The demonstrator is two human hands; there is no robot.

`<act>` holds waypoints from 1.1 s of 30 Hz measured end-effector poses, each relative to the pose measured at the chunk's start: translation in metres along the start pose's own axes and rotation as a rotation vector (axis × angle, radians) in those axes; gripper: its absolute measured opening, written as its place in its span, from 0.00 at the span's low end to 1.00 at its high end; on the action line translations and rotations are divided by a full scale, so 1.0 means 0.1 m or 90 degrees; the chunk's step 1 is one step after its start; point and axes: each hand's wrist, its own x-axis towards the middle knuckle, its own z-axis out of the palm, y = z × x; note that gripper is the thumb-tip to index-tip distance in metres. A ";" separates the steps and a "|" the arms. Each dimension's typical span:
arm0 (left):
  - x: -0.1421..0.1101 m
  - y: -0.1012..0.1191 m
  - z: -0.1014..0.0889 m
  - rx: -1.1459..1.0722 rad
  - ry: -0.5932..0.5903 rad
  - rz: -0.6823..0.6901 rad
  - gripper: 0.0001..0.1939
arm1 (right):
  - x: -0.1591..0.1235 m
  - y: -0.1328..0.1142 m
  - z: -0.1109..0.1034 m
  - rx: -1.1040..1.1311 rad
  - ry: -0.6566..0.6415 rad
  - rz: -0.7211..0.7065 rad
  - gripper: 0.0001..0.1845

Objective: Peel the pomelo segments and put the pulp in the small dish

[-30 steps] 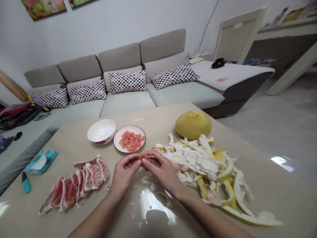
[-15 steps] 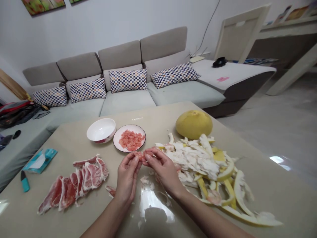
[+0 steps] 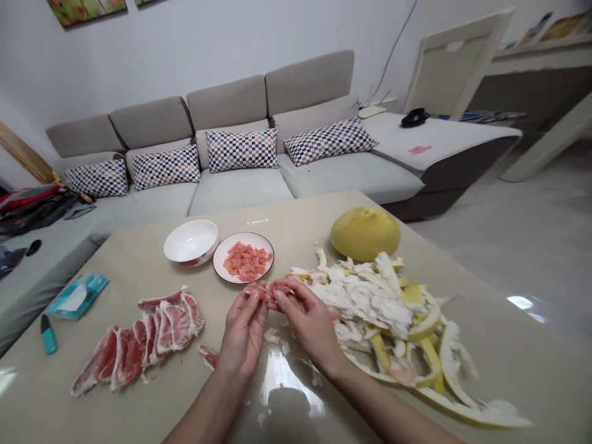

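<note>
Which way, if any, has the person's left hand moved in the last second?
Yes. The left hand has shifted slightly to the right, and now sits almost directly below the plate of pink pomelo pieces rather than a little left of it.

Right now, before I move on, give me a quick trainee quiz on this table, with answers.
1. True or false: the white bowl sits left of the plate of chopped pink pulp.
2. Which lies nearest the right hand? A: the pile of white pith and yellow rind; B: the tissue packet; C: the sofa cushions.
3. What is the left hand pinching?

Key: 1 true; 2 A; 3 a piece of pink pomelo pulp.
</note>
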 end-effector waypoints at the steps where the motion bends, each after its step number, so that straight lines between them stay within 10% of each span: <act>1: 0.00 0.00 0.00 -0.008 0.000 -0.011 0.05 | 0.00 -0.01 0.00 0.001 -0.002 0.006 0.15; 9: 0.00 0.12 -0.07 0.047 -0.019 -0.040 0.10 | 0.09 -0.10 -0.08 0.044 -0.030 0.104 0.14; 17: -0.02 0.27 -0.09 0.320 -0.057 0.009 0.14 | 0.12 -0.16 -0.07 -0.269 -0.158 0.075 0.15; 33: 1.10 0.61 -0.30 0.439 -0.067 0.072 0.14 | 1.24 0.23 0.08 -0.153 -0.227 0.219 0.15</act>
